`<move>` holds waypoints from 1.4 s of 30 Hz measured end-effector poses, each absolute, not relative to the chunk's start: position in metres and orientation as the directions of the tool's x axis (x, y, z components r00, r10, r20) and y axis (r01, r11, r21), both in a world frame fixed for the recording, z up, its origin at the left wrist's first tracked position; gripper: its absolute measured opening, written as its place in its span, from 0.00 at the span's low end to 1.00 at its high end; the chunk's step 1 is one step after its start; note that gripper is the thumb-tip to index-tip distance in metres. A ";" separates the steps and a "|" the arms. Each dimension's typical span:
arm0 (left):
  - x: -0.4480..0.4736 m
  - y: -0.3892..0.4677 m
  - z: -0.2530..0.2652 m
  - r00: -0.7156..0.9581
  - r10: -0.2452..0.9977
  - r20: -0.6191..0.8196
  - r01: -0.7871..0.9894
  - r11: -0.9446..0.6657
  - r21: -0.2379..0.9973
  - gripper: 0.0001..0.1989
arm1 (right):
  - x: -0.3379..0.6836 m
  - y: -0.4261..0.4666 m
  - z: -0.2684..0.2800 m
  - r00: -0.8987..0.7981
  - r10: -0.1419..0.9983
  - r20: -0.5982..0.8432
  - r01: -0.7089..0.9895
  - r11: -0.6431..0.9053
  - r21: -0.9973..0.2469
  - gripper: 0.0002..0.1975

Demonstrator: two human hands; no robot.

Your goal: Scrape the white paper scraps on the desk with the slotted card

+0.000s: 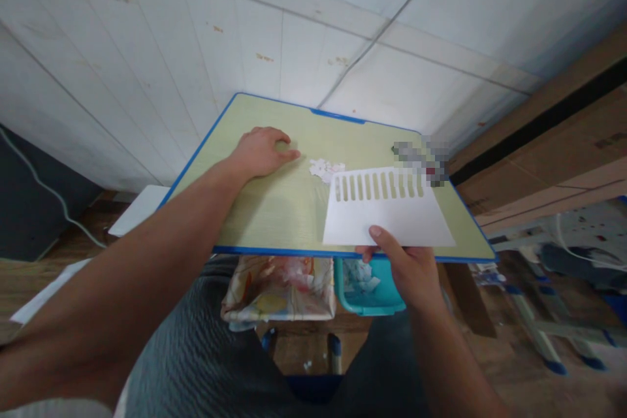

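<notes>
My right hand (406, 268) pinches the near edge of a white sheet of paper (382, 219), thumb on top and fingers beneath. A row of several narrow slots is cut along the far part of the sheet, and the desk shows through them. Just beyond its left corner lies a small pile of white paper scraps (323, 170). My left hand (264, 151) rests on the desk left of that pile, fingers apart and curved, holding nothing. Both hands are over a pale yellow-green desk (274, 215) with a blue rim.
Below the desk's near edge are a patterned box (294, 310) and a turquoise bin (367, 308) with paper bits inside. A blurred-out object (421, 157) lies at the desk's right. Cardboard boxes (548, 124) stand at the right, and a white panelled wall (245, 32) rises behind.
</notes>
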State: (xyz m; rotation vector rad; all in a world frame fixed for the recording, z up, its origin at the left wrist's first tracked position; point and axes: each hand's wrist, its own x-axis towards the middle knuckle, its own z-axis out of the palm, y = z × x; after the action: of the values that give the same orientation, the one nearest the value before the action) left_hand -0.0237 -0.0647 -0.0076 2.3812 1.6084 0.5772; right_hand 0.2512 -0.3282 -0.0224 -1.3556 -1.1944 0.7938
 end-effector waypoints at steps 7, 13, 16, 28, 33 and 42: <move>-0.023 -0.067 -0.008 0.326 0.921 0.212 0.851 -0.384 0.358 0.30 | 0.284 -0.304 -0.028 0.461 0.874 0.153 0.062 0.140 -0.988 0.15; -0.025 -0.061 -0.010 0.299 0.925 0.234 0.844 -0.371 0.387 0.28 | 0.292 -0.260 -0.019 0.462 0.865 0.195 0.174 0.128 -0.976 0.19; -0.026 -0.059 -0.010 0.287 0.929 0.234 0.838 -0.362 0.408 0.26 | 0.284 -0.246 -0.017 0.405 0.893 0.196 0.218 0.114 -0.969 0.21; -0.024 -0.060 -0.007 0.298 0.925 0.236 0.832 -0.373 0.411 0.25 | 0.295 -0.279 -0.002 0.275 0.950 0.150 0.322 0.057 -0.945 0.19; -0.025 -0.060 -0.006 0.300 0.925 0.231 0.832 -0.373 0.411 0.24 | 0.304 -0.298 -0.006 0.324 0.940 0.106 0.283 0.010 -0.959 0.17; -0.024 -0.065 -0.003 0.303 0.927 0.222 0.839 -0.370 0.398 0.26 | 0.316 -0.299 -0.016 0.275 0.959 0.069 0.091 0.045 -0.995 0.13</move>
State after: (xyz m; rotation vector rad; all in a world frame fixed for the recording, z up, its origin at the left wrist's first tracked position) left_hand -0.0239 -0.0648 -0.0026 2.3616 1.6265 0.6201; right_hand 0.3161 -0.2993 -0.0158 -1.3473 -1.0845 0.9173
